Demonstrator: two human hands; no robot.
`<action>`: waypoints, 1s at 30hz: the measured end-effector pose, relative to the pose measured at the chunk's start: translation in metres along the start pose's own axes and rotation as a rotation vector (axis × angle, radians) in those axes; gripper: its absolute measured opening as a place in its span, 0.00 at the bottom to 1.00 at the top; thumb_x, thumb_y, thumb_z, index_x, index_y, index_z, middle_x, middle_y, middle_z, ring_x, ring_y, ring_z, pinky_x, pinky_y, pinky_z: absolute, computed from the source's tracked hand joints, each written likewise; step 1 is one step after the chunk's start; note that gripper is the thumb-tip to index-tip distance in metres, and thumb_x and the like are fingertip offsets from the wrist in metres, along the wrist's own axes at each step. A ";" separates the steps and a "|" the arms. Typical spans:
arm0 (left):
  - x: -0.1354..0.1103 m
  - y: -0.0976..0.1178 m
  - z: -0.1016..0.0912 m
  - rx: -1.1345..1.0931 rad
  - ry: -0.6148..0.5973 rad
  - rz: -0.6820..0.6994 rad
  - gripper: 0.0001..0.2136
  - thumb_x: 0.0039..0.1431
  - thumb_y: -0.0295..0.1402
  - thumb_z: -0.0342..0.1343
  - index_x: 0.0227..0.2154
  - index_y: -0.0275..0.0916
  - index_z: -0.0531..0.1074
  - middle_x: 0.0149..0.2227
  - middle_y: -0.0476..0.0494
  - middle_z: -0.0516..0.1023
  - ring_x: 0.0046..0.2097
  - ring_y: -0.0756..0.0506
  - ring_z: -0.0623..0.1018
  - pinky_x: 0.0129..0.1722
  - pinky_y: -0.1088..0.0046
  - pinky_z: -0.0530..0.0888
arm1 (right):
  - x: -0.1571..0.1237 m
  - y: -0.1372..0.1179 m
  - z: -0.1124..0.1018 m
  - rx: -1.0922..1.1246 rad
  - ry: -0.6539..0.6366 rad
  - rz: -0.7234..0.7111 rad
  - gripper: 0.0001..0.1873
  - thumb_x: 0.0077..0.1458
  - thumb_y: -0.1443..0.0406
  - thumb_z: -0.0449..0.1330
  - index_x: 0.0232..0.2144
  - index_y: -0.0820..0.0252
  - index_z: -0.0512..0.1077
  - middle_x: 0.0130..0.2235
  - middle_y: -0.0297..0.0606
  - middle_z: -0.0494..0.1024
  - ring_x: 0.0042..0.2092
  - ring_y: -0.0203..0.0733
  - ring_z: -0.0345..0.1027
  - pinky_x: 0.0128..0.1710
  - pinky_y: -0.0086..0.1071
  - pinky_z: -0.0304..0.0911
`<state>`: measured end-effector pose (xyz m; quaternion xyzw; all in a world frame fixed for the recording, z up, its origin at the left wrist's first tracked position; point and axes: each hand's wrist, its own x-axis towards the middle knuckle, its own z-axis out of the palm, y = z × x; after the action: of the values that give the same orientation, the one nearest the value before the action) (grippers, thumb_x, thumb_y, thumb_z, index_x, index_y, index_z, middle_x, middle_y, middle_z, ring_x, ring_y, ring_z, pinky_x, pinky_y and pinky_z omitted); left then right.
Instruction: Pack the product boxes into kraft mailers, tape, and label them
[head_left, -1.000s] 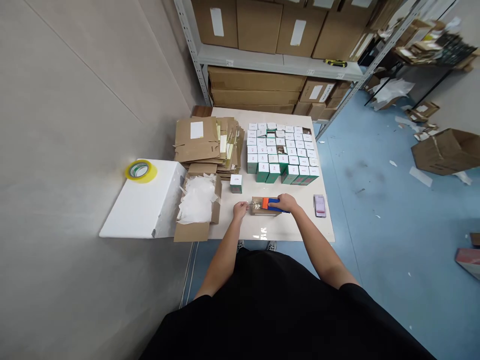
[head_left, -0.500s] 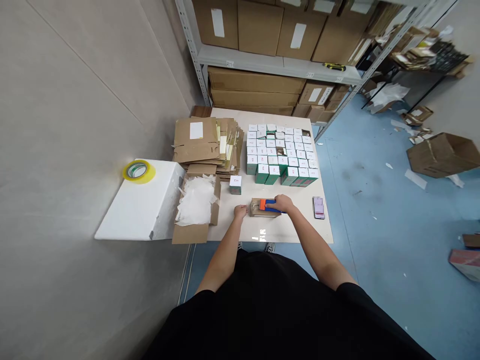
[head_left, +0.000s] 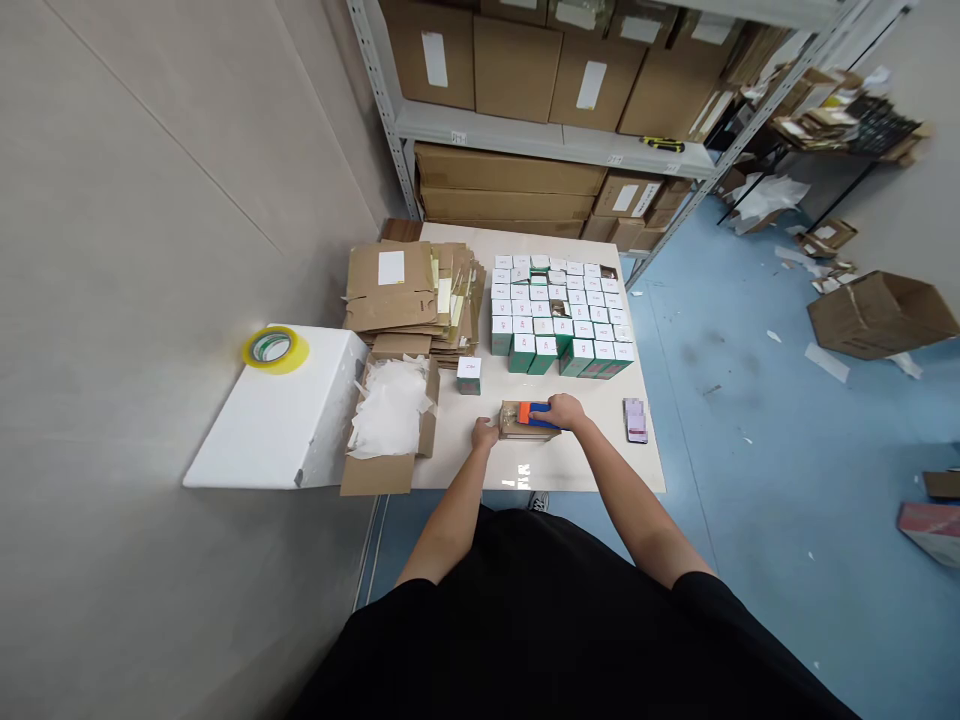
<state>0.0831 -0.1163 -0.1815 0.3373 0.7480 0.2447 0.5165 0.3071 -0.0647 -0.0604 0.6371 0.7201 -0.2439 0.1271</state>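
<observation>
A small brown cardboard box (head_left: pixel 517 434) lies near the table's front edge. On top of it rests a blue and orange tape dispenser (head_left: pixel 535 414), with my right hand (head_left: pixel 567 411) closed around its right part. Clear tape shows on the box top, left of the dispenser. My left hand (head_left: pixel 485 433) is closed at the box's left end, gripping its edge; the fingertips are too small to make out fully. Just beyond my left hand stands one white-topped green carton (head_left: pixel 469 376), apart from both hands.
Many white-topped green cartons (head_left: pixel 559 310) stand in rows at the back. At left are flattened cardboard (head_left: pixel 390 285), an open box of white paper (head_left: pixel 394 405) and a yellow tape roll (head_left: pixel 275 349) on a white block. A phone (head_left: pixel 635 420) lies right; a shelf (head_left: pixel 555 138) stands behind.
My left hand has shifted slightly down and right, against the box's left end. The dispenser has stayed almost in place on the box top. The whole view has tilted a little.
</observation>
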 end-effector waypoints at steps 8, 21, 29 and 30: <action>0.012 0.019 -0.021 0.388 -0.291 0.534 0.37 0.46 0.34 0.73 0.63 0.51 0.72 0.74 0.43 0.56 0.68 0.34 0.68 0.65 0.60 0.68 | 0.006 -0.008 -0.003 -0.040 -0.073 0.016 0.41 0.51 0.32 0.61 0.41 0.63 0.81 0.42 0.54 0.84 0.45 0.54 0.79 0.36 0.33 0.66; 0.026 0.011 -0.027 0.545 -0.354 0.545 0.36 0.59 0.45 0.67 0.69 0.56 0.63 0.66 0.47 0.70 0.63 0.39 0.74 0.59 0.69 0.73 | 0.010 -0.013 -0.014 -0.060 -0.183 0.080 0.39 0.49 0.36 0.67 0.48 0.62 0.79 0.46 0.52 0.83 0.47 0.54 0.79 0.39 0.33 0.69; 0.022 0.016 -0.030 0.583 -0.355 0.498 0.37 0.59 0.46 0.67 0.70 0.60 0.62 0.73 0.46 0.60 0.68 0.38 0.69 0.64 0.65 0.70 | 0.017 -0.002 -0.019 -0.048 -0.206 0.079 0.42 0.48 0.34 0.66 0.48 0.63 0.79 0.47 0.54 0.83 0.47 0.56 0.79 0.38 0.33 0.68; 0.021 0.017 -0.029 0.580 -0.356 0.510 0.37 0.59 0.45 0.67 0.70 0.60 0.62 0.73 0.47 0.61 0.69 0.38 0.68 0.64 0.65 0.70 | 0.018 -0.001 -0.019 -0.051 -0.210 0.077 0.42 0.47 0.34 0.66 0.48 0.63 0.79 0.47 0.54 0.83 0.47 0.56 0.79 0.38 0.33 0.68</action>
<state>0.0551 -0.0899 -0.1721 0.6800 0.5776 0.0819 0.4441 0.3063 -0.0398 -0.0524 0.6317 0.6839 -0.2857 0.2272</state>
